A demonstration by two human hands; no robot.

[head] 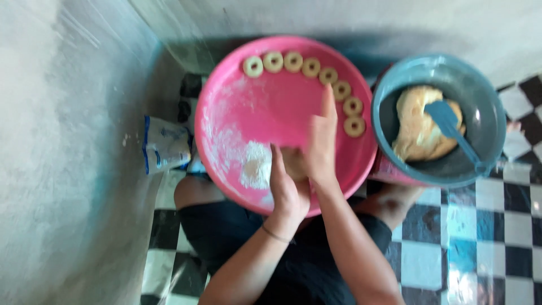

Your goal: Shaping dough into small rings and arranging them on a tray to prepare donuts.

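Pale dough piece [294,164], small and blurred, sits between the two palms over the near part of the pink tray [282,121]. Left hand [287,186] is held edge-on, fingers straight and together, pressed against the near side of the dough. Right hand [320,144] is also flat, fingers extended toward the far rim, its palm against the far side of the dough; neither hand is curled into a grip, and both are motion-blurred. Thin band visible on the left wrist. Just left of the hands a heap of white flour [257,169] lies on the tray, with a thinner dusting spread up the left side of the tray floor. Eight ring-shaped dough pieces [310,67] are laid in an arc along the far and right rim, each just beside the next. Right of the tray, its rim touching or overlapping the tray's edge, stands a grey-blue bowl [389,85] holding a lump of the same pale dough [418,130], with a blue spatula [454,130] resting in it, blade on the lump, handle leaning to the near right rim. Left of the tray, by the concrete wall, lies a white and blue bag [165,148]. Floor is black and white checked tile [497,226].
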